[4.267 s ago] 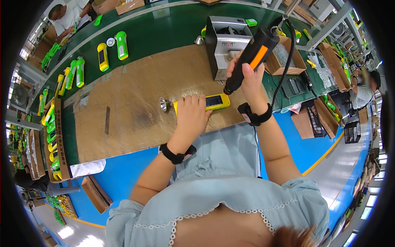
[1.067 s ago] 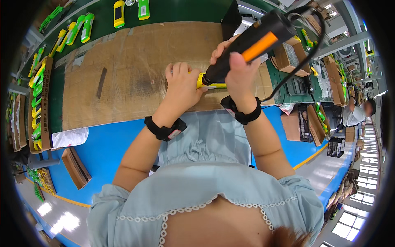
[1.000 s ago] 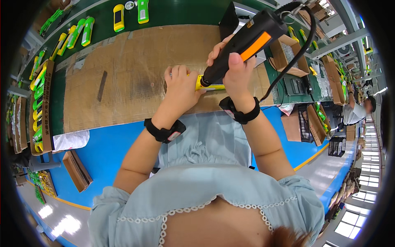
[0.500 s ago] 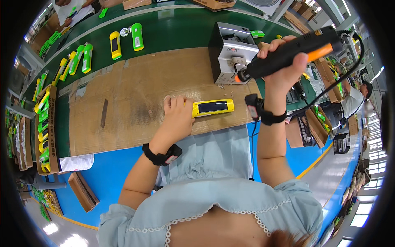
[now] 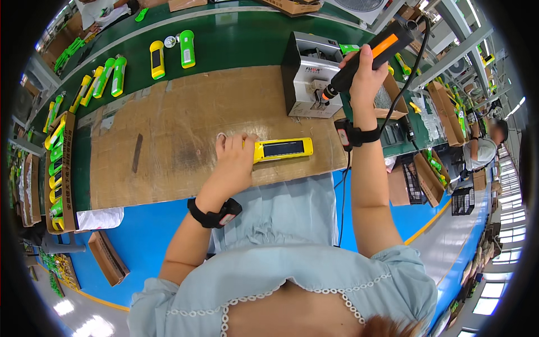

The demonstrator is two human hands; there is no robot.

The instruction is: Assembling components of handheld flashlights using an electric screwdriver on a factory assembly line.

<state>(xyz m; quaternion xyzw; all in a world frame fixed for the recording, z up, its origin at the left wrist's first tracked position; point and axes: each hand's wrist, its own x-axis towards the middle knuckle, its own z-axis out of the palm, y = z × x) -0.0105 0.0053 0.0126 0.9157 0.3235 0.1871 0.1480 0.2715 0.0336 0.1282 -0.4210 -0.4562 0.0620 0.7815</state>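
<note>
One yellow solar flashlight, held in the half-curled left hand, lies before the screw dispenser; beside that, the right hand wraps around an electric screwdriver.

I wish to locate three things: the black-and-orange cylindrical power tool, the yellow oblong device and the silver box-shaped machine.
Black-and-orange cylindrical power tool (image 5: 385, 44): head view, orange strip.
Yellow oblong device (image 5: 283, 147): head view, dark panel.
Silver box-shaped machine (image 5: 303, 82): head view, front face.
</note>
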